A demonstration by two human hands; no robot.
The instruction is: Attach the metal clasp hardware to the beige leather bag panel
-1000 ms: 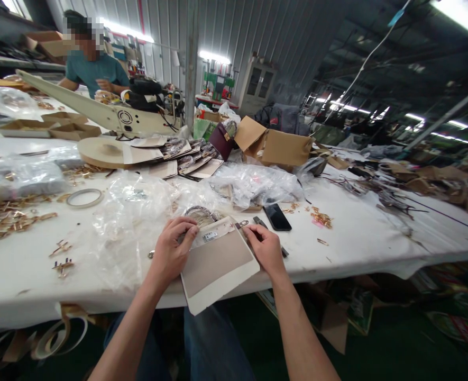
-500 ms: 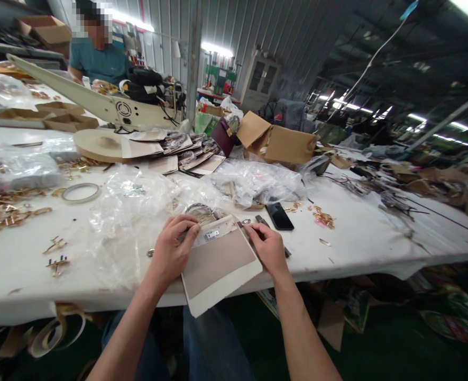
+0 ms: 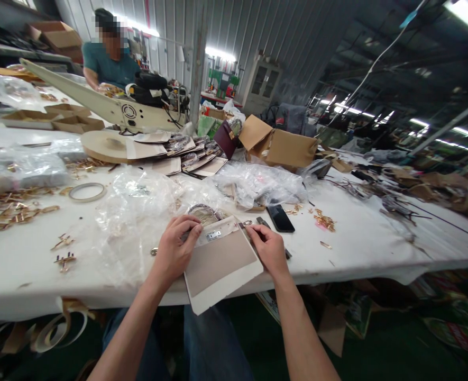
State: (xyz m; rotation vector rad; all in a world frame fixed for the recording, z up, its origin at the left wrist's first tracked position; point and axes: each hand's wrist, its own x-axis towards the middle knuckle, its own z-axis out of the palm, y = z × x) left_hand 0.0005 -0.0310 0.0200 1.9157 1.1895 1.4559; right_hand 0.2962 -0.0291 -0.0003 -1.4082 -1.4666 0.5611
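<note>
A beige-and-white bag panel (image 3: pixel 222 264) leans over the table's front edge, its lower end hanging past it. Near its top edge sits a small silver metal plate (image 3: pixel 213 235). Behind that edge a curved, plastic-wrapped handle (image 3: pixel 204 212) shows. My left hand (image 3: pixel 179 241) is closed, pinching the panel's upper left corner between thumb and fingers. At the upper right corner my right hand (image 3: pixel 268 246) is closed too, its fingertips on the edge beside a small metal ring (image 3: pixel 247 223). A dark flat strip (image 3: pixel 286 253) lies partly hidden behind the right hand.
A black phone (image 3: pixel 281 218) and gold hardware pieces (image 3: pixel 324 221) lie to the right. Clear plastic bags (image 3: pixel 138 196), a tape roll (image 3: pixel 86 192) and more gold fittings (image 3: pixel 19 210) cover the left. Stacked panels (image 3: pixel 202 165) and a cardboard box (image 3: pixel 291 148) stand behind. A co-worker (image 3: pixel 112 63) is across the table.
The view has turned slightly left, so the surroundings appear a little further right. Both hands keep their places on the bag panel. The co-worker's head and arm have shifted slightly.
</note>
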